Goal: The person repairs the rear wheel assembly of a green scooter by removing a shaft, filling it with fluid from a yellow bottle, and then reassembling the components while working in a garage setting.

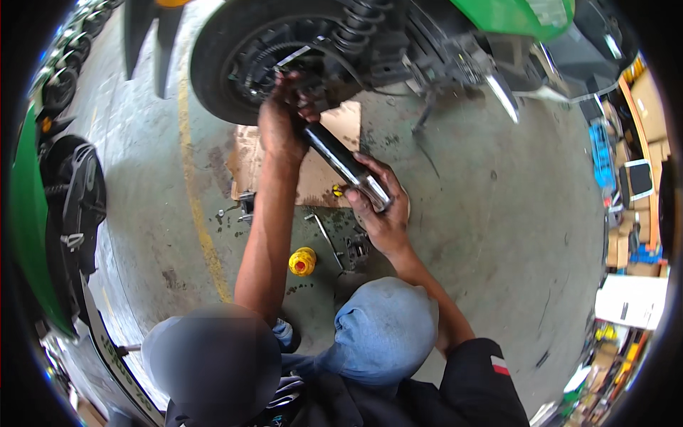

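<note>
My left hand (283, 121) is up at the hub of a scooter's rear wheel (213, 71). Its fingers are curled in at the hub, and what they grip is hidden. My right hand (384, 213) is wrapped round the silver lower end of a black and silver cylindrical tool (334, 153). The tool slants up to the left, its black upper end reaching beside my left palm. Above my left fingers a thin metal bar (302, 53) shows against the wheel. A black coil-spring shock absorber (359, 25) stands to the wheel's right.
Oil-stained cardboard (338, 128) lies under the wheel. Nearer are a yellow container (302, 261), a metal hand tool (325, 238) and dark metal parts (358, 245). My blue-clad knee (388, 327) is close below. A green scooter (35, 242) stands left; cluttered shelving (644, 192) lines the right.
</note>
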